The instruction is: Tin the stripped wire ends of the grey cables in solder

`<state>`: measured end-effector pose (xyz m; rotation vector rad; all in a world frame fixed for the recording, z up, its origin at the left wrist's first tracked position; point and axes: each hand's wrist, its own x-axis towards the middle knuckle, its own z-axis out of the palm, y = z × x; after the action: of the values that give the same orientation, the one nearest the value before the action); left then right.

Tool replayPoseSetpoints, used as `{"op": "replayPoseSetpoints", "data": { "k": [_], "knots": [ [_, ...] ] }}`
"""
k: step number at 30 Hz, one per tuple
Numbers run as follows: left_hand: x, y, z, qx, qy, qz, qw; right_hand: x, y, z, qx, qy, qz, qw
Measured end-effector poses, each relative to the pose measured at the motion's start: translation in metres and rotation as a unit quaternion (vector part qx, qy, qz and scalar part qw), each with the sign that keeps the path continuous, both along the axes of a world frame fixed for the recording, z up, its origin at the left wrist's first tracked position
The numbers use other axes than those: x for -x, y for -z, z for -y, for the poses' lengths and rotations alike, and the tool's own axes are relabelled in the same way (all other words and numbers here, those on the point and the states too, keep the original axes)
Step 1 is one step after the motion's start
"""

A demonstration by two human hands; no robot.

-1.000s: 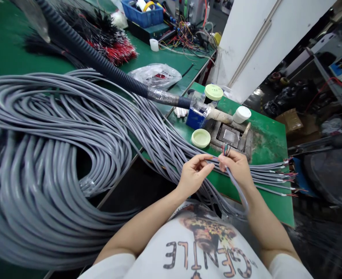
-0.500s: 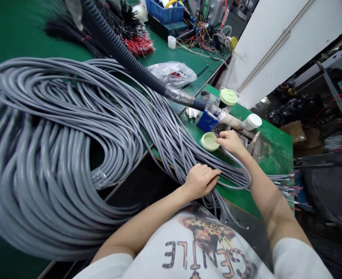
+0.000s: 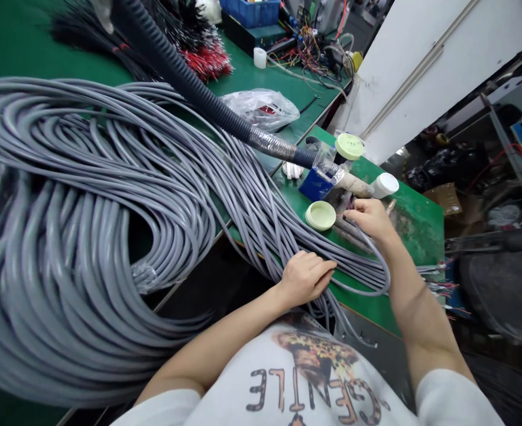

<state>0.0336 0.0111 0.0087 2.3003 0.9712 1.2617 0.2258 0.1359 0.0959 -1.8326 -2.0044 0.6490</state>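
A looped grey cable [image 3: 385, 263] has its end pinched in my right hand [image 3: 369, 218], near the outlet of a dark corrugated hose. Thin coloured wires stick out from that end. From there the cable bends around and runs back toward my left hand [image 3: 307, 275], which is closed over grey cable at the near edge of the bundle [image 3: 265, 207]; its grasp is partly hidden under the fingers. Just left of the right hand stands an open, pale green round tin [image 3: 320, 216].
The corrugated hose [image 3: 190, 83] crosses above the bench to a pale nozzle [image 3: 356, 185]. Near it are a blue box [image 3: 316, 184], a green-lidded jar [image 3: 348, 146] and a white jar [image 3: 385, 185]. Large coils of grey cable [image 3: 65, 236] fill the left; a plastic bag [image 3: 265, 109] lies behind.
My right hand has moved right with the cable end, away from the green tin and toward the hose nozzle. My left hand has stayed in place. The view has shifted slightly.
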Motion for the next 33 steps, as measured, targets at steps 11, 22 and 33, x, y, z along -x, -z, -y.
{"op": "replayPoseSetpoints", "data": {
  "k": [11,22,33],
  "knots": [
    [0.000,0.001,0.001,0.004,0.006,-0.005,1.000,-0.099,0.030,0.001,-0.042,0.171,0.036,0.984],
    [-0.001,0.004,0.001,-0.005,-0.002,-0.005,1.000,-0.110,0.053,-0.007,-0.024,0.195,0.062,0.979],
    [-0.001,0.003,0.001,0.004,-0.007,0.013,1.000,-0.103,0.016,0.022,-0.037,0.187,-0.008,0.982]
  ]
}}
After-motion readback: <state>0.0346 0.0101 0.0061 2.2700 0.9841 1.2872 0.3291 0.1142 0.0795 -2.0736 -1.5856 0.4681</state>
